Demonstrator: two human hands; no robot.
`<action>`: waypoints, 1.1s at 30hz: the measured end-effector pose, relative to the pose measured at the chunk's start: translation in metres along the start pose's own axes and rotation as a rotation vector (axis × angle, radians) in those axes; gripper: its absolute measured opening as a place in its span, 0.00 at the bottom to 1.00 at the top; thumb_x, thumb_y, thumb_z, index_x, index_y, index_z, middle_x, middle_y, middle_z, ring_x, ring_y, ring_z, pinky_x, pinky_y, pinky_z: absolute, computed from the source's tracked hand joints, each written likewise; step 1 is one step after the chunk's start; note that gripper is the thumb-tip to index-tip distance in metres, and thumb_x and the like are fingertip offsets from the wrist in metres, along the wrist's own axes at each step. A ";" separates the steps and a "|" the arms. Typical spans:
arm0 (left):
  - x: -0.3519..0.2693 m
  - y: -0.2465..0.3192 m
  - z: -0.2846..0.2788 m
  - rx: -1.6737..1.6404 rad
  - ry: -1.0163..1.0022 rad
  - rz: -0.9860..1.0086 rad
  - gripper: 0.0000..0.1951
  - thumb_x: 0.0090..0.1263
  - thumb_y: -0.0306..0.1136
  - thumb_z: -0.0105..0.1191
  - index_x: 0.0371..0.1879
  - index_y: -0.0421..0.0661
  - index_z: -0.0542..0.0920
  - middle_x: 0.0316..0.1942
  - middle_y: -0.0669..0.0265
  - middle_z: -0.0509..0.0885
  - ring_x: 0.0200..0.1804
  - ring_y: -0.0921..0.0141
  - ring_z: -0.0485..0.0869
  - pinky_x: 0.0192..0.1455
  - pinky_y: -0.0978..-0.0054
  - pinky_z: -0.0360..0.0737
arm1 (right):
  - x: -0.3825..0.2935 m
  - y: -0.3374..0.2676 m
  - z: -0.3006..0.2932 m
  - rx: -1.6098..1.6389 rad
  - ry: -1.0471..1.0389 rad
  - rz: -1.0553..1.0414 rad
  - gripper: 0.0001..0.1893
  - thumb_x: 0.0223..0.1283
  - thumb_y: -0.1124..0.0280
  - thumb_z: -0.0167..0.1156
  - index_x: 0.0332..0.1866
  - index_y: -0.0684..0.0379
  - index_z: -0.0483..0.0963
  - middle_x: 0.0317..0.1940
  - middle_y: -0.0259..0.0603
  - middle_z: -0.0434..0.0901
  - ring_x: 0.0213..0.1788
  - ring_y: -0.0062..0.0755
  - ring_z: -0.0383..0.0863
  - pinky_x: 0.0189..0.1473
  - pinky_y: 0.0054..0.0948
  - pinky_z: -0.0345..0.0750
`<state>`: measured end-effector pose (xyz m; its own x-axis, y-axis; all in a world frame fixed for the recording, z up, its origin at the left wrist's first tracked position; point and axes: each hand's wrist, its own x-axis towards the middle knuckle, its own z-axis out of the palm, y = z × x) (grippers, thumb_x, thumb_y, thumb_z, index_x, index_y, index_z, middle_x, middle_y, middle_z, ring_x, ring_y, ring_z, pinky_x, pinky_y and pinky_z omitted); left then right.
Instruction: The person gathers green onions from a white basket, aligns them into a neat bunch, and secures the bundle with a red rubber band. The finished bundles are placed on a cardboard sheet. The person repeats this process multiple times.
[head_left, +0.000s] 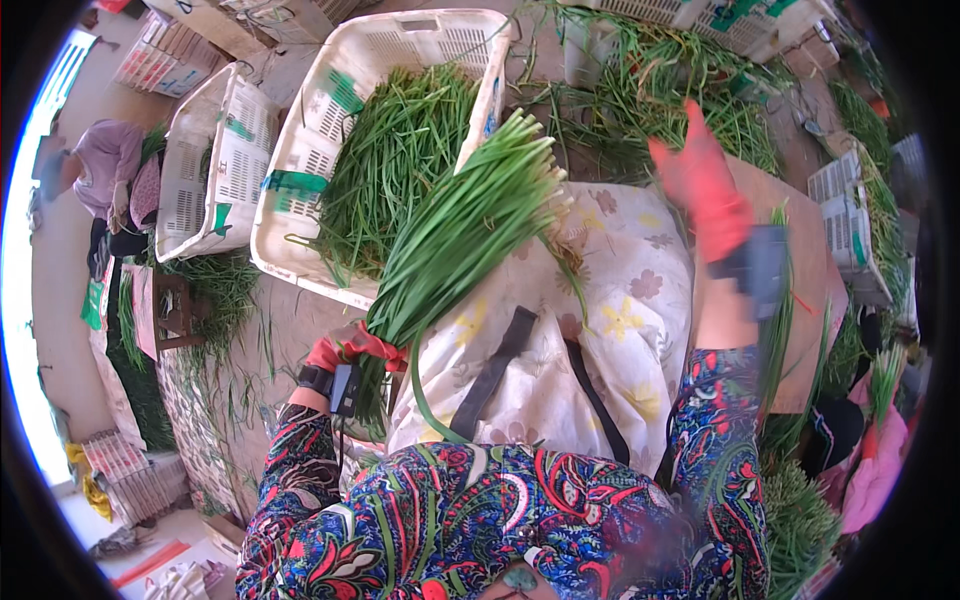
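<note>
My left hand, in a red glove, grips the lower part of a large bundle of long green stalks, likely garlic shoots or chives. Their pale cut ends point up and away, over the flowered apron cloth on my lap. My right hand, also in a red glove and blurred, is raised right of the bundle with fingers apart and nothing in it. One loose leaf curls down from the bundle across the apron. Behind the bundle, a white plastic crate holds more green stalks.
A second white crate stands at the left, near a seated person. A board with some stalks lies at my right. Loose greens are heaped beyond it. Another person in pink is at the lower right.
</note>
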<state>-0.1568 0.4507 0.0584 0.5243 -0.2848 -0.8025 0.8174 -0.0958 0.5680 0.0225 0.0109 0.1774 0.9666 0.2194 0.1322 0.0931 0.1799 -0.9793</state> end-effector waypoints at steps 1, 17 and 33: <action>0.000 0.004 0.001 0.012 -0.032 0.014 0.19 0.55 0.19 0.65 0.48 0.35 0.81 0.38 0.56 0.87 0.37 0.64 0.87 0.47 0.66 0.85 | -0.001 0.022 0.002 -0.208 0.010 -0.035 0.20 0.61 0.69 0.62 0.57 0.63 0.72 0.57 0.53 0.77 0.62 0.44 0.76 0.65 0.36 0.73; 0.017 0.003 0.003 0.507 0.109 0.432 0.42 0.53 0.17 0.65 0.71 0.47 0.63 0.51 0.65 0.83 0.48 0.76 0.80 0.51 0.73 0.81 | -0.058 0.107 0.039 -0.674 -0.055 0.244 0.15 0.63 0.60 0.62 0.41 0.63 0.79 0.31 0.45 0.83 0.35 0.43 0.82 0.39 0.37 0.76; 0.012 0.007 0.011 0.618 0.134 0.427 0.45 0.58 0.20 0.62 0.77 0.52 0.56 0.59 0.61 0.82 0.58 0.75 0.79 0.61 0.74 0.76 | -0.068 0.081 0.014 0.357 -0.294 0.737 0.13 0.67 0.66 0.55 0.40 0.67 0.78 0.35 0.43 0.83 0.34 0.34 0.84 0.43 0.33 0.81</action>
<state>-0.1477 0.4361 0.0547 0.8219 -0.3025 -0.4827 0.2753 -0.5310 0.8014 -0.0394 0.0236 0.0912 0.6460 0.6279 -0.4340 -0.6599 0.1736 -0.7310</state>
